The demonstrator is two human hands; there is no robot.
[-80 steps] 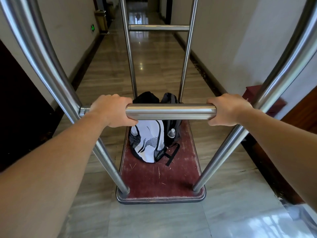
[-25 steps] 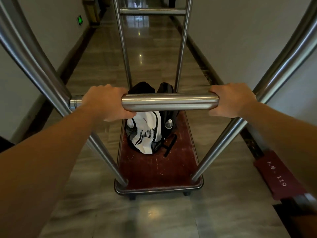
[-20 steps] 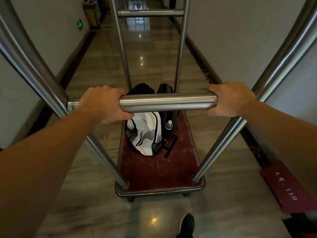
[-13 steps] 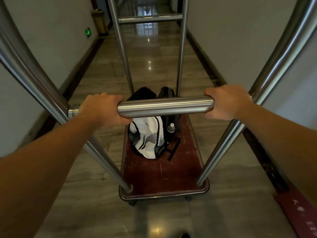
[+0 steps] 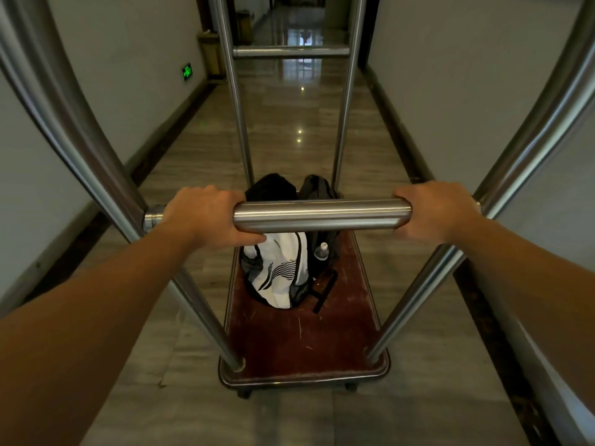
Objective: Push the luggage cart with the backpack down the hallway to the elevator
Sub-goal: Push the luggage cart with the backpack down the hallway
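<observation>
The luggage cart fills the view, with steel uprights and a dark red carpeted deck (image 5: 302,342). Its steel handle bar (image 5: 322,215) runs across the middle. My left hand (image 5: 206,217) grips the bar's left end and my right hand (image 5: 434,210) grips its right end. A black and white backpack (image 5: 280,272) stands on the far part of the deck, partly hidden behind the bar, with a clear bottle (image 5: 321,251) in its right side pocket.
A shiny marble hallway floor (image 5: 289,123) stretches ahead between grey walls with dark skirting. A green exit sign (image 5: 187,72) glows low on the left wall. A wooden bin (image 5: 211,56) stands further along on the left.
The cart has rolled forward down the hallway. The red door mat numbered 119 on the right has passed out of view. The exit sign and bin are closer. Both hands keep their grip.
</observation>
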